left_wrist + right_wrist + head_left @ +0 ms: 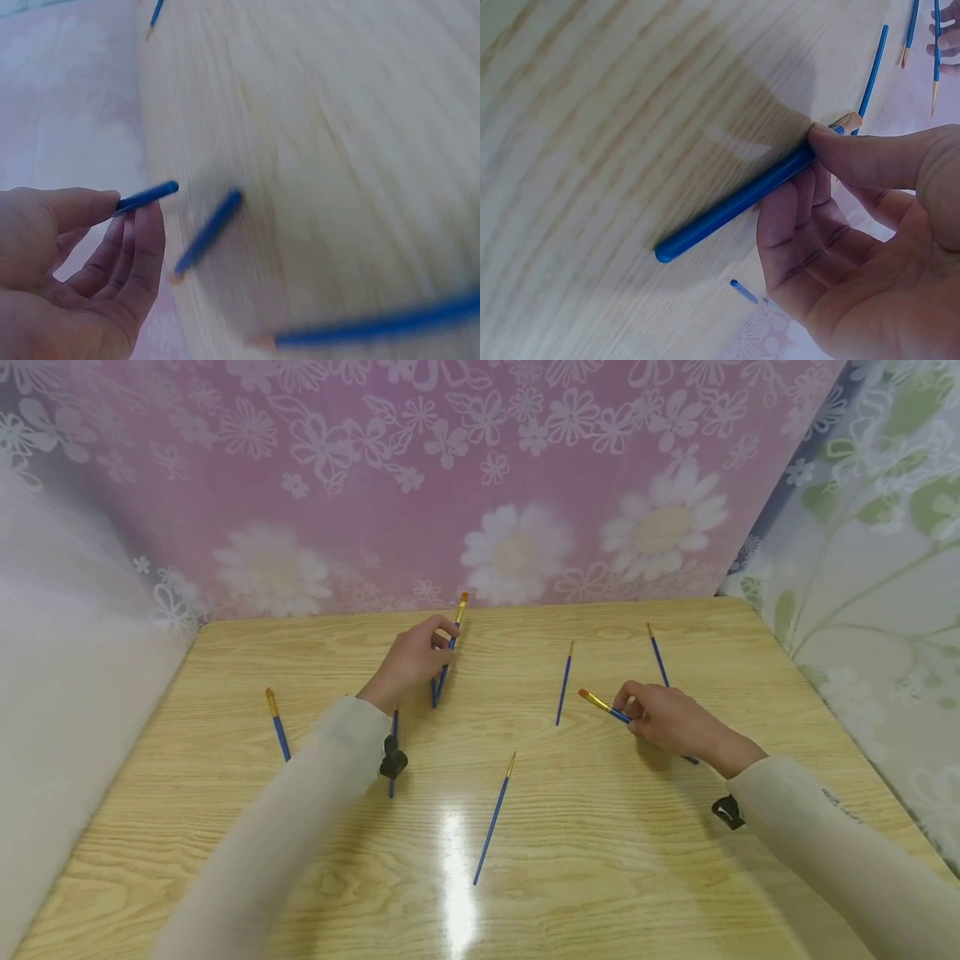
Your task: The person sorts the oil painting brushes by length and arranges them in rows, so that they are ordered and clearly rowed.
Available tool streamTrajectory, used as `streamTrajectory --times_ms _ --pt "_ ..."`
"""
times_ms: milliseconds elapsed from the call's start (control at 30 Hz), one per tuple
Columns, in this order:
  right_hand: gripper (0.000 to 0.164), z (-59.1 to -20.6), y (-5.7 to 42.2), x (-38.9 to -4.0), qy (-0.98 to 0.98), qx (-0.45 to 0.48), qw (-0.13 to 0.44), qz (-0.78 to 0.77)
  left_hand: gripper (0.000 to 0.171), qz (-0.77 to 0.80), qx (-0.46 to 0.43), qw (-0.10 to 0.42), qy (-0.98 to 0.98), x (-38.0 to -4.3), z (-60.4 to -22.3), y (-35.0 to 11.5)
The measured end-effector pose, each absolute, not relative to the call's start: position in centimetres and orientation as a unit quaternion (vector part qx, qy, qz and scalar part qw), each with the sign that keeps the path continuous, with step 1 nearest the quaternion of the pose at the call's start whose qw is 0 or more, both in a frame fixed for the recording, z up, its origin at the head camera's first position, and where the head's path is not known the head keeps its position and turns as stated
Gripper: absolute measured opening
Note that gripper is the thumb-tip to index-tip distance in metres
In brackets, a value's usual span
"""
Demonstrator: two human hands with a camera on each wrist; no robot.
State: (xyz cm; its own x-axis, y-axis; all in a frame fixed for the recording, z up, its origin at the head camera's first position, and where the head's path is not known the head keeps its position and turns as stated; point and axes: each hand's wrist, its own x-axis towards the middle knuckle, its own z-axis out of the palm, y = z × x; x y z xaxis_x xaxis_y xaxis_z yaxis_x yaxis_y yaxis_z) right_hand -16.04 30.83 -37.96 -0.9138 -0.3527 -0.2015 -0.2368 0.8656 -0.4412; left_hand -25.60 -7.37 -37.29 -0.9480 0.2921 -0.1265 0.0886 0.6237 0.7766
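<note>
My left hand (415, 662) pinches a flat paintbrush (462, 605) between thumb and fingers, tip up, its blue handle end (154, 196) showing in the left wrist view. Just beneath it, another blue-handled brush (433, 691) lies on the table, partly hidden by the hand. On the right, my right hand (671, 718) pinches a second paintbrush (600, 702) with a gold ferrule and orange-brown bristles. That brush's blue handle (735, 206) slants just over the wood in the right wrist view. Behind this hand lies a thin brush (657, 652).
Several more blue-handled brushes lie apart on the wood-grain table (337, 877): a thin brush (566, 681), another thin brush (495, 818) near the middle, and a flat brush (277, 727) at left. The left sleeve partly covers a brush (392, 787). Floral cloth (390, 485) hangs behind.
</note>
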Motion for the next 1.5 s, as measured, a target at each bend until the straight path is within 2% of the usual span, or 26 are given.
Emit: streamTrajectory --times_ms 233,533,1033,1500 --pt "0.022 -37.8 30.8 -16.1 0.956 -0.158 0.137 -0.205 0.036 0.425 0.078 0.117 0.894 -25.7 -37.5 -10.4" --pt "0.022 -37.8 30.7 -16.2 0.957 -0.158 0.14 -0.201 0.035 0.322 0.103 0.105 0.935 -25.4 -38.7 -13.1" --pt "0.022 -37.9 30.6 -16.2 0.956 -0.153 0.143 -0.205 0.035 0.247 0.126 0.089 0.957 -25.0 -39.7 -12.8" --pt "0.022 -37.7 30.6 -16.2 0.957 -0.152 0.144 -0.202 0.042 0.248 0.125 0.082 0.957 -24.6 -40.1 -12.7"
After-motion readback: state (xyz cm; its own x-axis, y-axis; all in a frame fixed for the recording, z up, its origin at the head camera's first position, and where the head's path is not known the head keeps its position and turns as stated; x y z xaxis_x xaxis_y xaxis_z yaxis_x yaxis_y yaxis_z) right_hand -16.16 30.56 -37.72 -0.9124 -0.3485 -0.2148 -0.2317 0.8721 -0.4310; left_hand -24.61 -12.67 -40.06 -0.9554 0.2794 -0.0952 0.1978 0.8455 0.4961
